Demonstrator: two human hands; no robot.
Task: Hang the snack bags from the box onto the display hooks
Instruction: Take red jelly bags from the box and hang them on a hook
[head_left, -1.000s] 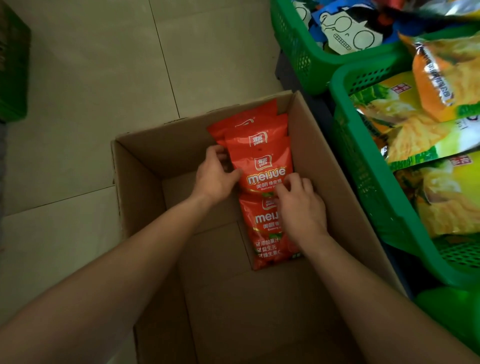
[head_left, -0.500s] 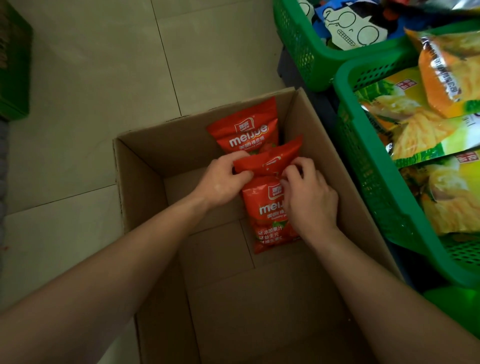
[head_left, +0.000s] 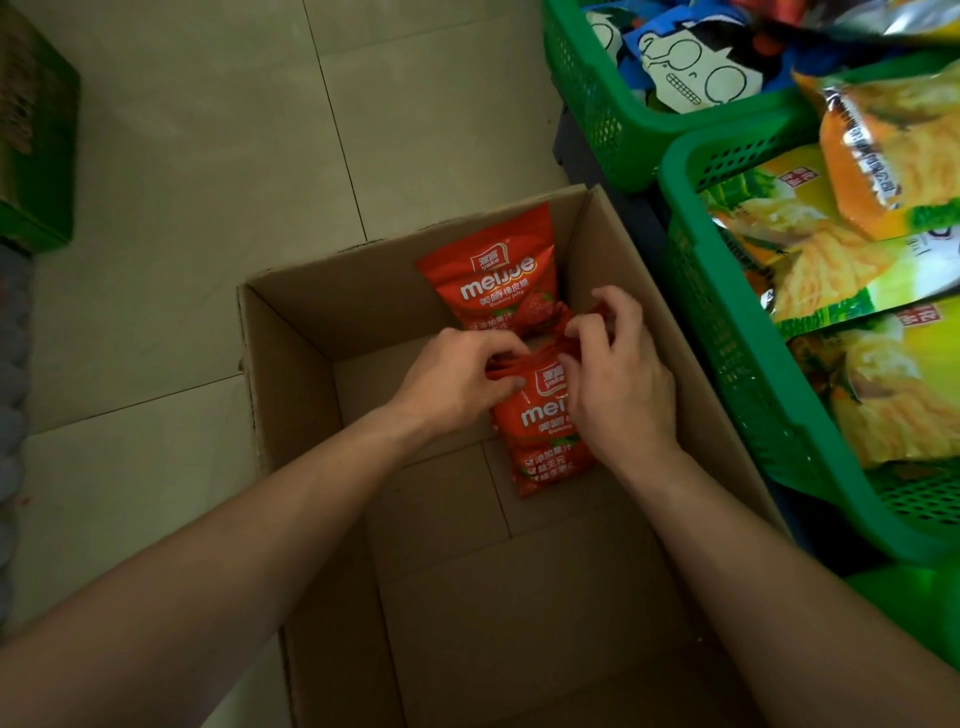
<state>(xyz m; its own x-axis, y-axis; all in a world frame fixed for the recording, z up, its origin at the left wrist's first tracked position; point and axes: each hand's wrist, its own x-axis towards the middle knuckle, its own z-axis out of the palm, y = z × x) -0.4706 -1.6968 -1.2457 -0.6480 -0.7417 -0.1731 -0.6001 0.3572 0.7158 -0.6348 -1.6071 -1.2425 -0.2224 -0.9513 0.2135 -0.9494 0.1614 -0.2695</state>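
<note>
An open cardboard box stands on the tiled floor below me. Red "meijue" snack bags lie inside it. One red bag leans upright against the far wall. A nearer red bag lies on the box floor under my hands. My left hand pinches the top edge of a bag from the left. My right hand grips bag tops from the right, its fingers curled around crumpled red film. How many bags are gathered in my hands is hidden. No display hooks are in view.
Two green plastic baskets stand right of the box, one with yellow chip bags, the farther basket with cartoon-printed packs. A green crate sits at the far left. Beige floor tiles lie beyond the box.
Both hands have drawn the tops of the nearer bags together and lifted them a little. The rear bag now stands uncovered against the far wall.
</note>
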